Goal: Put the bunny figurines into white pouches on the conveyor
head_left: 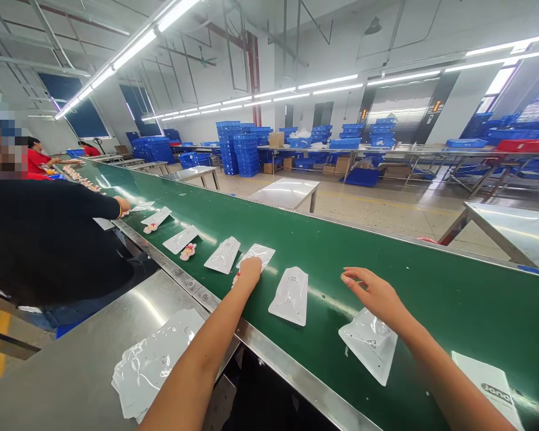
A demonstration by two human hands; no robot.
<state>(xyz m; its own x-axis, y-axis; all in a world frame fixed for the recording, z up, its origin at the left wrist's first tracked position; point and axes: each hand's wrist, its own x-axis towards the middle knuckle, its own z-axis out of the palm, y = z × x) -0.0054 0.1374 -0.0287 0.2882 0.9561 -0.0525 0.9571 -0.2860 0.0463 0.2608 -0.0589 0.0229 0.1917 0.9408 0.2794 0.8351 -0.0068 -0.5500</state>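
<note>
My left hand (pixel 250 270) is closed over a small pink-and-white toy figure (pixel 236 279), mostly hidden by the fingers. Just behind it lies a white plastic pouch (pixel 265 254). To the right a flat white pouch (pixel 290 296) rests on the green conveyor belt (pixel 323 245). My right hand (pixel 374 294) hovers with thumb and fingers apart, holding nothing, above another white pouch (pixel 372 344). Left of my left hand are a pouch (pixel 223 255), then a pouch (pixel 181 239) with a toy figure (pixel 188 251) beside it.
A stack of white pouches (pixel 157 359) lies on the metal table (pixel 85 353) at my left. A co-worker in black (pixel 49 239) sits along the belt. A white printed box (pixel 487 383) is at the lower right. Steel tables (pixel 287 190) stand beyond the belt.
</note>
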